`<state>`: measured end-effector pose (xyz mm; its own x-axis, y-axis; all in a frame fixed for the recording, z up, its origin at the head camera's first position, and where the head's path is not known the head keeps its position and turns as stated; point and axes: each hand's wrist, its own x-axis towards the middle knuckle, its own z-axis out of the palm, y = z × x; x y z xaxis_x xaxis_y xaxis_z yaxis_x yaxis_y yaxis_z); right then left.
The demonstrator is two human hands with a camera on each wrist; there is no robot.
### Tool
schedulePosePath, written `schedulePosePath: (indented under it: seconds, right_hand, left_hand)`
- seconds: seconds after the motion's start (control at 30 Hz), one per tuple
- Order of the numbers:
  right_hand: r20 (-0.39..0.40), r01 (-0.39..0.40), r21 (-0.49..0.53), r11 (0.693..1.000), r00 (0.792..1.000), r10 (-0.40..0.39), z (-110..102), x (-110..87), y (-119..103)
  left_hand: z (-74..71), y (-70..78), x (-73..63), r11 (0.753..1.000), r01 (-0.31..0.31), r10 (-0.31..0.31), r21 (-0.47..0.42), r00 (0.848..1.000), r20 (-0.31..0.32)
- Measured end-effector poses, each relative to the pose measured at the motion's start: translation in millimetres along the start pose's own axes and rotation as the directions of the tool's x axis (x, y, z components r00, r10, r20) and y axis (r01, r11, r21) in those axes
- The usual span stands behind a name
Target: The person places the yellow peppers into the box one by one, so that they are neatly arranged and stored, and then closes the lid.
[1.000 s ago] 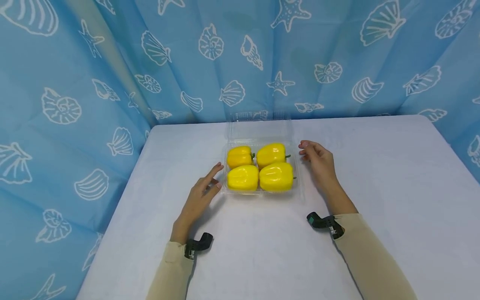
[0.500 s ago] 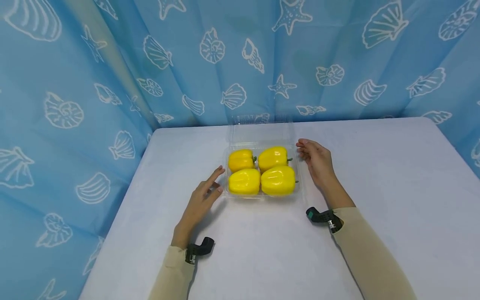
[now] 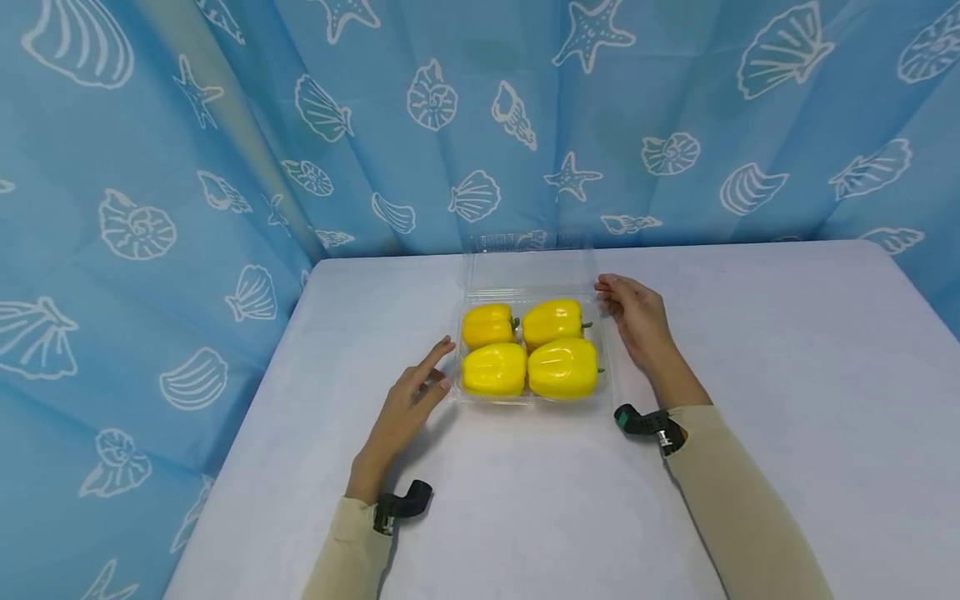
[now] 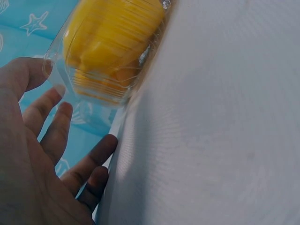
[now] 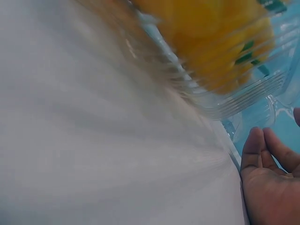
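Note:
A clear plastic clamshell box [image 3: 498, 402] holds several yellow bell peppers [image 3: 564, 369] with green stems, laid in two rows. Its transparent lid [image 3: 528, 271] is folded back toward the curtain. My left hand [image 3: 405, 404] is at the box's left side, fingers spread. In the left wrist view the thumb of that left hand [image 4: 44, 140] meets the rim, while the lower fingers reach toward the tabletop. Beside the back right corner, near the lid hinge, is my right hand [image 3: 637, 321], fingers loosely bent. The right wrist view has the right hand's fingertips [image 5: 255, 136] close to the clear plastic.
A white cloth covers the table [image 3: 510, 517]. Behind it and along the left hangs a blue curtain [image 3: 420, 167] with white shell and starfish prints. A black camera mount sits on each wrist [image 3: 405, 500], at the ends of beige sleeves [image 3: 742, 492].
My right hand has moved slightly back and inward, closer to the lid hinge. The left hand stays at the box's left side. The head view has shifted a little.

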<state>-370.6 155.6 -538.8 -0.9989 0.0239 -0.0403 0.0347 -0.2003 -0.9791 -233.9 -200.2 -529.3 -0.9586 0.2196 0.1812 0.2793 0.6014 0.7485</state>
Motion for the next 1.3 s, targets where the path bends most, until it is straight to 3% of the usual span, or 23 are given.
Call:
schedulePosePath:
  seconds: [0.23,0.63,1.3]
  right_hand:
    - [0.008,-0.002,-0.04,0.999,1.0,0.003,0.1,6.1,2.1]
    - [-0.029,0.004,-0.287,0.958,1.0,-0.012,-0.1,8.2,4.9]
    - [-0.029,0.033,-0.221,0.975,0.999,-0.04,0.3,5.7,3.6]
  left_hand:
    - [0.1,0.3,-0.6,1.0,-0.002,0.002,-0.009,1.0,0.006]
    - [-0.7,0.9,0.4,1.0,0.0,0.0,0.013,1.0,0.001]
    - [-0.4,0.0,-0.9,1.0,0.01,-0.01,-0.004,1.0,0.005]
